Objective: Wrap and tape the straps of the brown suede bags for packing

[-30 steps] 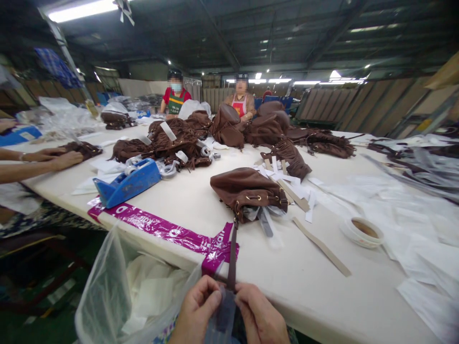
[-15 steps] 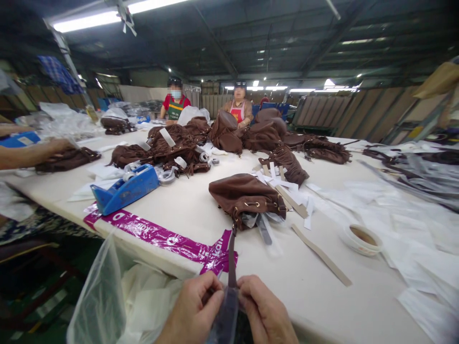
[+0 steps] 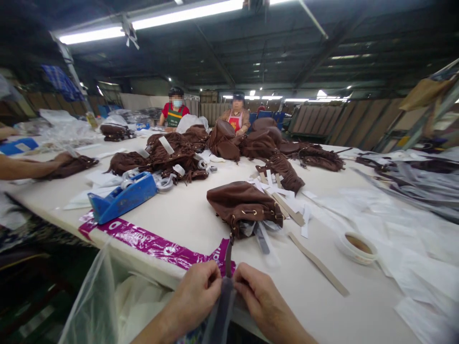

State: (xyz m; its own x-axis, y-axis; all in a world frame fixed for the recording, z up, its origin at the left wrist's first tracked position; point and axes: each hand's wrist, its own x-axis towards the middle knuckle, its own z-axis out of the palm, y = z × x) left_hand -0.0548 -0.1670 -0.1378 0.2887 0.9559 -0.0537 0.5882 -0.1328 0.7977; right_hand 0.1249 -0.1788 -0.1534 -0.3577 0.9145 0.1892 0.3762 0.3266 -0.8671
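Note:
A brown fringed drawstring bag [image 3: 244, 203] lies on its side on the table, grey and clear plastic showing at its mouth. From it a dark brown strap [image 3: 228, 258] runs toward me over the table's edge. A clear plastic sleeve [image 3: 218, 317] surrounds the strap's lower part. My left hand [image 3: 197, 296] pinches the sleeve's upper end from the left. Opposite it, my right hand [image 3: 256, 294] is closed in a pinch at the right edge of the same end. The fingertips partly hide the sleeve's opening.
A blue tape dispenser [image 3: 124, 197] stands left, by purple printed tape [image 3: 143, 239]. Brown bags [image 3: 165, 153] are heaped behind. A tape roll [image 3: 356, 247] and paper strips [image 3: 317, 263] lie right. A plastic bag [image 3: 93, 296] hangs at the front edge. Co-workers [image 3: 175, 114] are across; another's arm [image 3: 32, 168] reaches in left.
Both hands have moved slightly up along the strap, and more of the sleeve now hangs below them. The camera view has tilted a little upward. The bag stays in place.

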